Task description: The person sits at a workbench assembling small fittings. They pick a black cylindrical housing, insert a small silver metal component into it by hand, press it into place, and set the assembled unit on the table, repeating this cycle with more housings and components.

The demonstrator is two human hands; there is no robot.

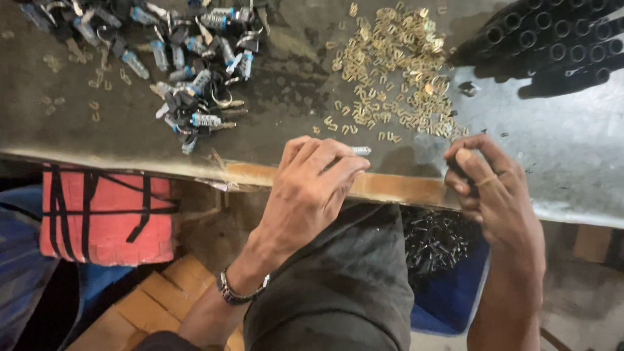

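— Where the bench [273, 97] begins at the far left, what lies on it?
— A heap of keys [188, 71] with black heads and small silvery cylinders among them, spread toward the middle. Below the bench edge sits a red block [107, 214] bound with black straps.
— And the left hand [309, 188]?
— It rests at the bench edge near the middle, fingers curled tight around a small silver cylinder [361, 151] whose tip pokes out past the fingertips. A wristwatch [237, 292] sits on that wrist.
— What is beyond it?
— A scatter of small brass clips [396, 71], just past the cylinder's tip, reaching toward the back.
— The right hand [494, 188]?
— Further right, at the bench edge, fingers pinched together on a small dark piece [463, 177]; I cannot tell what it is. Under it, a blue tub [455, 292] holds dark little parts.
— Far right?
— Black tubes [552, 39] stacked at the back corner.
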